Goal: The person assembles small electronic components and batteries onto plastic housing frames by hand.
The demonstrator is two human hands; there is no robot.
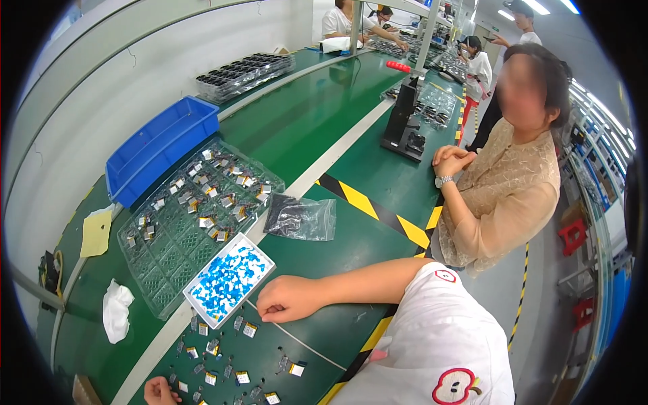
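Observation:
My right hand (291, 299) rests on the green bench beside a white box (268, 266) of small blue and white pieces. Its fingers are curled in, and whatever they may hold is hidden. Only part of my left hand (160, 391) shows at the lower edge; those fingers are bent too, and I cannot make out anything in them. Between and below the hands lie several small silver battery cells (242, 377) with yellow ends, wired to little dark parts. More such assemblies sit in a clear compartment tray (169, 260) behind the white box.
A clear zip bag (314, 219) of black bits lies by the tray. Beyond are a blue bin (158, 145), stacked black-celled trays (246, 75) and a red-handled press (403, 118). White tissue (117, 312) and yellow paper (96, 233) lie left. A person (503, 182) stands at right, hands clasped.

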